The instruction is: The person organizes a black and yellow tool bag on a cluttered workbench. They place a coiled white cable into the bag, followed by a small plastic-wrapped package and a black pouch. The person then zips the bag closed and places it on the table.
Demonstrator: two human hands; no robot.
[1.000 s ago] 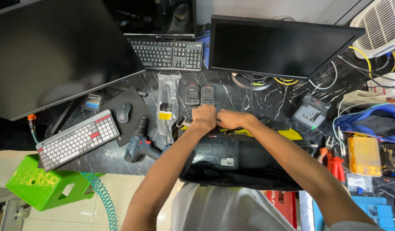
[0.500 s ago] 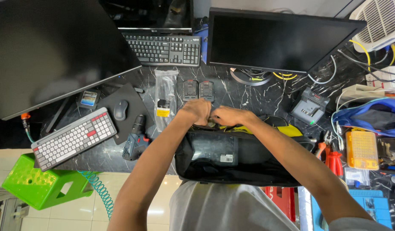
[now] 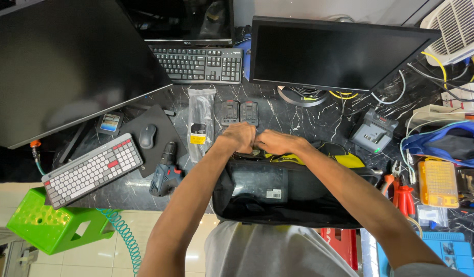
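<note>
Marble desk (image 3: 278, 120); both hands, left (image 3: 240, 136) and right (image 3: 274, 142), closed together at black bag's (image 3: 278, 195) far edge.

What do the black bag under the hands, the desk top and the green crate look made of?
Bag: soft woven fabric, likely nylon; matte, sagging and creasing at its open rim, where both hands meet.
Desk top: black stone or a marble-look laminate; glossy with white veins, which of the two can't be told.
Crate: moulded plastic; even bright green with cut-out openings.
</note>
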